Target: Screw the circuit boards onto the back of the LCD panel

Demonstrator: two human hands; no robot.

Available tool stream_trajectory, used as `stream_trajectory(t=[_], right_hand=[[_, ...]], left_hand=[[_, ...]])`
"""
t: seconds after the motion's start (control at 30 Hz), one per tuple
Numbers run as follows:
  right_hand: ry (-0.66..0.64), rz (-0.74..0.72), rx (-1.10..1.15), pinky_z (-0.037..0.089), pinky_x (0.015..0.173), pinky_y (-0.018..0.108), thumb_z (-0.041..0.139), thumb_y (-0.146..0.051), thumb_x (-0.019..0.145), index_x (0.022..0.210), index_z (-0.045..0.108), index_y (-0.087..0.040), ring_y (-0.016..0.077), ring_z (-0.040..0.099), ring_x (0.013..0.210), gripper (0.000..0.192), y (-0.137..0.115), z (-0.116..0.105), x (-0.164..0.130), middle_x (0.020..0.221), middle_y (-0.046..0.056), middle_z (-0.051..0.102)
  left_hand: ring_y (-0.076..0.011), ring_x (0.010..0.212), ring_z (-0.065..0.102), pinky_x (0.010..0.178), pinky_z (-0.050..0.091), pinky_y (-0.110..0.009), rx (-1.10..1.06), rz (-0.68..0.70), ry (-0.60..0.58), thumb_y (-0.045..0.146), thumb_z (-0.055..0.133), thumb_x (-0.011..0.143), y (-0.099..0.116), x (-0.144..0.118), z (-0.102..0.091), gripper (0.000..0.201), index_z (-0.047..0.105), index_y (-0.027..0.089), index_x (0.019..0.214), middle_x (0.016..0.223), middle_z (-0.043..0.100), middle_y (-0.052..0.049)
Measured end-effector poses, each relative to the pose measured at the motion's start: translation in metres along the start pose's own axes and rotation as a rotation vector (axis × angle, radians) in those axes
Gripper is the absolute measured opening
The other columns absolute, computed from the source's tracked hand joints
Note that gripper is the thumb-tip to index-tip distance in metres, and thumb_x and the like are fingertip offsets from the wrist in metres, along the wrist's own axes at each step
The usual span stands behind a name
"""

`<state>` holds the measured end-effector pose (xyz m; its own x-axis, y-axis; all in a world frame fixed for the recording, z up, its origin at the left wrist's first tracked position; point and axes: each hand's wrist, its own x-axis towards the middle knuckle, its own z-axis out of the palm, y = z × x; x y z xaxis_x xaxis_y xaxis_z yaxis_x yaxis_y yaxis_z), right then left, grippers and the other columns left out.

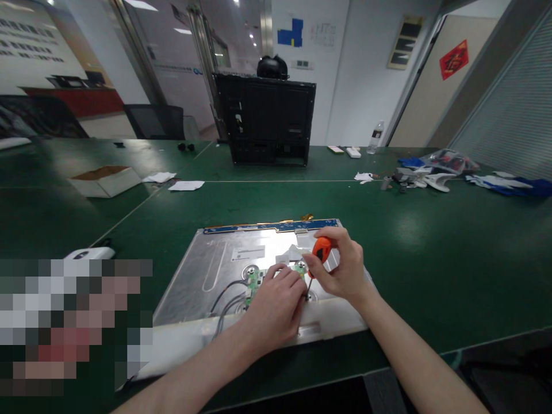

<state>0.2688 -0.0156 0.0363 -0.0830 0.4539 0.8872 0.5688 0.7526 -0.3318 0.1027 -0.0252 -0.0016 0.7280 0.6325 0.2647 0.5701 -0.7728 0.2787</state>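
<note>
A flat silver display panel (176, 293) lies on the green table before me, with a blue circuit strip (271, 227) along its far edge. Near its middle a small green circuit board (252, 280) is partly hidden under my left hand (280, 296), whose fingers curl over it close to its right end. My right hand (342, 261) grips an orange-handled screwdriver (321, 248) between thumb and fingers. The screwdriver's thin shaft points down beside my left fingertips, at the board's right end; its tip is hard to make out. Dark cables (224, 307) run from the board's left side.
A black monitor-like housing (267, 121) stands at the back. An open cardboard box (106, 181) and papers (186, 186) lie left; a bottle (376, 138), scraps and bagged parts (451, 162) lie right. A white device (90, 253) sits left, by a pixelated area. The table's near edge runs below.
</note>
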Motion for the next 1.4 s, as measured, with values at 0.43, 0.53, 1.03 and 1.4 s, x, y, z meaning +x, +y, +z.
stream_trajectory(t=[0.43,0.53,1.03,1.4], right_hand=[[-0.030,-0.063,0.017,0.047,0.049,0.024,0.046,-0.022,0.088,0.116,0.051,-0.020,0.0115,0.055,0.055,0.028,-0.0034,-0.0036,-0.0012,0.080,0.001,0.064],[-0.007,-0.080,-0.029,0.047,0.049,0.023,0.050,-0.021,0.088,0.117,0.050,-0.021,0.0108,0.054,0.055,0.029,-0.0045,-0.0028,-0.0009,0.081,0.001,0.065],[-0.061,-0.099,0.082,0.048,0.058,0.029,0.045,-0.022,0.088,0.116,0.054,-0.019,0.0154,0.057,0.065,0.030,-0.0022,-0.0028,-0.0003,0.080,0.003,0.060],[-0.016,-0.114,-0.017,0.045,0.052,0.024,0.051,-0.017,0.085,0.114,0.052,-0.020,0.0119,0.051,0.057,0.029,-0.0039,-0.0016,0.0014,0.073,-0.002,0.056]], left_hand=[[-0.0242,0.090,0.057,0.100,0.037,-0.046,0.013,0.018,0.012,0.015,0.048,0.086,-0.0002,0.0003,0.0004,0.016,0.063,0.019,0.088,0.091,0.066,-0.007],[-0.0247,0.091,0.058,0.100,0.037,-0.046,0.010,0.012,0.015,0.015,0.048,0.085,0.0001,0.0004,0.0003,0.016,0.063,0.019,0.090,0.091,0.066,-0.007],[-0.0251,0.095,0.059,0.100,0.037,-0.047,0.009,0.025,0.003,0.014,0.049,0.086,-0.0008,0.0005,0.0001,0.017,0.063,0.019,0.094,0.095,0.067,-0.008],[-0.0245,0.091,0.059,0.100,0.038,-0.046,-0.003,0.012,0.008,0.014,0.049,0.087,0.0005,0.0004,-0.0003,0.016,0.063,0.018,0.089,0.092,0.067,-0.008]])
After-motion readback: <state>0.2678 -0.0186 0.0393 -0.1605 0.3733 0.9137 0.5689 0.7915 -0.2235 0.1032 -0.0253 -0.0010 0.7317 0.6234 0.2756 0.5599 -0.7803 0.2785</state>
